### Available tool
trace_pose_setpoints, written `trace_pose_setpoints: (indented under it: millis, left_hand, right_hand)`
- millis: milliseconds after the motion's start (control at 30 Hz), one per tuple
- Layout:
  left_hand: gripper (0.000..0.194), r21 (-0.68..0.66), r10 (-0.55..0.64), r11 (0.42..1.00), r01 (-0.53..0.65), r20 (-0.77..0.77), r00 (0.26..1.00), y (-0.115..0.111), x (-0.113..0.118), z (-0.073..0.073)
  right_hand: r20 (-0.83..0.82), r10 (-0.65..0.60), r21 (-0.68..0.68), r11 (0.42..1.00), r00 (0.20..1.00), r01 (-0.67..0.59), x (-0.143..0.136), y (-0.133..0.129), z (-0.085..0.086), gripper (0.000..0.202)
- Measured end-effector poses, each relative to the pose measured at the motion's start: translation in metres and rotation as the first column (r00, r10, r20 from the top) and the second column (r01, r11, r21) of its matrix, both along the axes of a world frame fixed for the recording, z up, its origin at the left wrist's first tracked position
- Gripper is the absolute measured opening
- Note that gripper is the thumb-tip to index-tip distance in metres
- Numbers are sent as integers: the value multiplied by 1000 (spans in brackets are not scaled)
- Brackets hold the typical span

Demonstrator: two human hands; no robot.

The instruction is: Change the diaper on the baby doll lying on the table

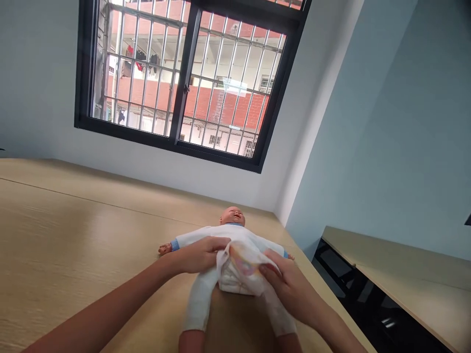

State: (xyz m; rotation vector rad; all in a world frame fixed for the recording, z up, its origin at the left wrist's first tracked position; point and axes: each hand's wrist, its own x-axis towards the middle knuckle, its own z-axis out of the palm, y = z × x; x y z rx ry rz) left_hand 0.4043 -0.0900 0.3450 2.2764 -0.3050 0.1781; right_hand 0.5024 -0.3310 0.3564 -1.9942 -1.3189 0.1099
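Observation:
A baby doll (206,234) lies on its back on the wooden table, head toward the window, in a white long-sleeved outfit with blue cuffs. Its legs, in white leggings (198,299), point toward me and are spread apart. Over its belly is a thin white diaper (248,267) with a blurred orange and pink print. My left hand (206,252) is closed on the diaper's left edge. On the opposite edge, my right hand (281,279) pinches it between thumb and fingers. Puffy white folds (233,282) show between the doll's legs, below the print.
The light wooden tabletop (91,235) stretches to the left, with a seam near the wall. A barred window (180,83) with a dark frame is ahead. To the right, beyond the table's edge, stands a lower wooden surface (397,264) with a glossy black front.

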Motion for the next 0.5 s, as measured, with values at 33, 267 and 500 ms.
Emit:
trace_pose_setpoints:
  millis: [33,267,500]
  left_hand:
    - [30,-123,-49,991,46,-18,999,3,4,-3]
    - [35,-482,-19,876,-5,-44,999,24,20,-22]
    - [19,-304,188,928,-216,-120,975,30,45,-33]
  right_hand:
    - [-29,5,25,1000,1000,-4,6,6,3,33]
    - [-492,194,219,971,849,-95,32,39,20,43]
    - [-555,-56,6,997,830,72,78,69,4,32]
